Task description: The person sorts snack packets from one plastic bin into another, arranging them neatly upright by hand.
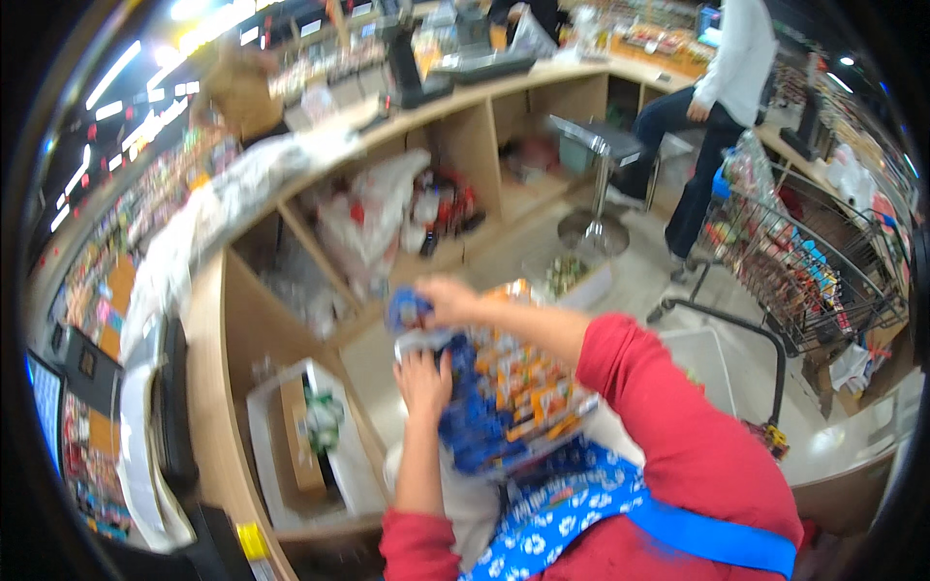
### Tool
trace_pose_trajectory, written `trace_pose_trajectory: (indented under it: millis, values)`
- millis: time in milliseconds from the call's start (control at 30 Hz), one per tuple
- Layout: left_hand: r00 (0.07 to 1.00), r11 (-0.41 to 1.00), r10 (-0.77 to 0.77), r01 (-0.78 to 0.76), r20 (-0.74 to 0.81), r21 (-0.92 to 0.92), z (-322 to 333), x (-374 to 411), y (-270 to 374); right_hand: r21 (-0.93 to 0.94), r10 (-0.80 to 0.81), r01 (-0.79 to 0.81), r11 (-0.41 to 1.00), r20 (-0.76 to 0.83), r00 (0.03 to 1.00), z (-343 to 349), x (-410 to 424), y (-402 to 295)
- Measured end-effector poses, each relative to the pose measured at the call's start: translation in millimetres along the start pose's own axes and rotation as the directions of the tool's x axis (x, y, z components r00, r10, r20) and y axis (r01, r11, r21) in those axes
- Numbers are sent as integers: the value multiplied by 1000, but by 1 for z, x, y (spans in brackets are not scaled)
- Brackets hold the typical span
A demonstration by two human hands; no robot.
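A plastic container filled with many blue and orange wrapped packets [508, 399] rests at my lap, over a blue apron [574, 501] with white flowers. My right hand [447, 301] grips a blue packet [408, 310] above the container's far left corner. My left hand [425, 385] lies at the left edge of the container, fingers spread against its rim and the blue packets. Motion blur hides the exact contact of the fingers.
A curved wooden counter [211, 348] with open shelves runs along the left and front. A white bin [269, 443] stands on a lower shelf. Ahead are a stool [599, 145] and a person in a white top [741, 65]. A loaded shopping cart [799, 254] stands right.
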State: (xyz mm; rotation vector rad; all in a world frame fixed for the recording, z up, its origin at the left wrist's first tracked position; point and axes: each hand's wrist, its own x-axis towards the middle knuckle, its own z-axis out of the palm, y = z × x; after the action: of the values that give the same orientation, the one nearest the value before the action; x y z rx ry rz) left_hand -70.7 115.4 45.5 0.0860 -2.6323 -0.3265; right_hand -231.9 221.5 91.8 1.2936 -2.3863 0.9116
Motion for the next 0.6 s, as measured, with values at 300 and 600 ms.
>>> trace_pose_trajectory:
  millis: [300, 600]
  values:
    - [950, 882, -74, 204, 304, -424, 13, 0, -57, 468, -131, -98, 878, 434, 892, -96, -18, -112]
    - [864, 907, 14, 201, 504, -369, -13, 23, -51, 68, -141, 124, 990, 555, 820, -52, -78, -135]
